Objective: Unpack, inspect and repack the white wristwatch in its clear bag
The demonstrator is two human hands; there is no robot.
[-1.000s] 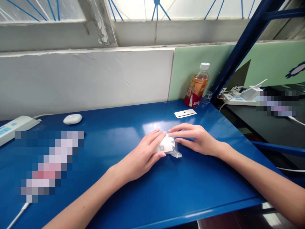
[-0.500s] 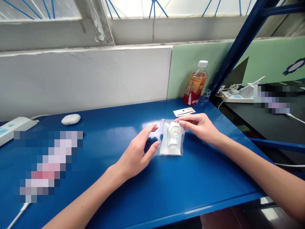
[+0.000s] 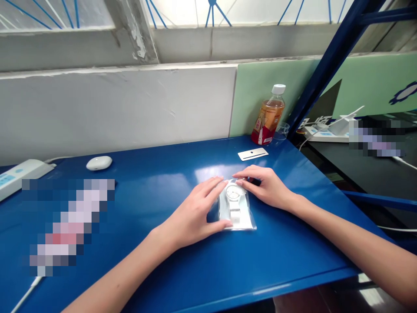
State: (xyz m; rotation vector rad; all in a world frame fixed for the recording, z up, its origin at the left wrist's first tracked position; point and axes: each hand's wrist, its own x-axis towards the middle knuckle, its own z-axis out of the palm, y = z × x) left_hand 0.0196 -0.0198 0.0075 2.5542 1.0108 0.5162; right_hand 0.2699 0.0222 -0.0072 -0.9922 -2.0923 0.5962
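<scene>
A white wristwatch [image 3: 233,191] lies in a clear plastic bag [image 3: 246,221] on the blue table, with a white card or paper showing behind its strap. With thumb and fingers together, my right hand [image 3: 269,186] pinches the top right corner of the bag. My left hand [image 3: 192,213] is at the bag's left side, its fingers stretched out and its thumb well apart from them. Its fingertips rest by the upper left edge and its thumb lies over the lower left part.
Behind the bag lies a white card-like piece [image 3: 253,154] with a dark slot. A drink bottle [image 3: 269,115] and a clear cup [image 3: 281,130] stand at the back right. A white earbud case [image 3: 99,163], a power strip [image 3: 24,176] and a blurred-out item are on the left.
The bag with the watch has come nearer and now lies flatter on the table, my right hand moving with it. My left hand has moved right, from beside the bag onto its left edge.
</scene>
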